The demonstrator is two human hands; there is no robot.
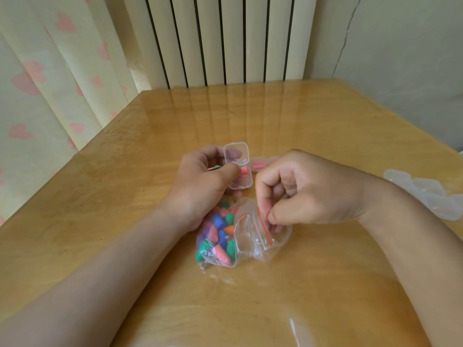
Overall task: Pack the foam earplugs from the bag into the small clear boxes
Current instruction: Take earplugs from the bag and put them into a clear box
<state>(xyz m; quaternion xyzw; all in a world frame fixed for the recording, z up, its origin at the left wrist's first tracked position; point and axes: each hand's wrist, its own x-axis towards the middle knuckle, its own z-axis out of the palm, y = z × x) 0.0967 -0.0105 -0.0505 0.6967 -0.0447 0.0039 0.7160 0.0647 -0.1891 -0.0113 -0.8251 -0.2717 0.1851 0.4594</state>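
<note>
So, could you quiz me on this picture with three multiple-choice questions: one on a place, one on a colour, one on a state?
1. Where do the spare empty boxes lie? A) at the right edge of the table B) at its left edge C) at its near edge
2. The zip strip of the bag is: A) blue B) red C) green
3. The lid of the small box in the left hand is: A) open B) shut C) missing
Answers: 1 A, they lie piled there; 2 B, a red line crosses its mouth; 3 A, it stands swung back.
</note>
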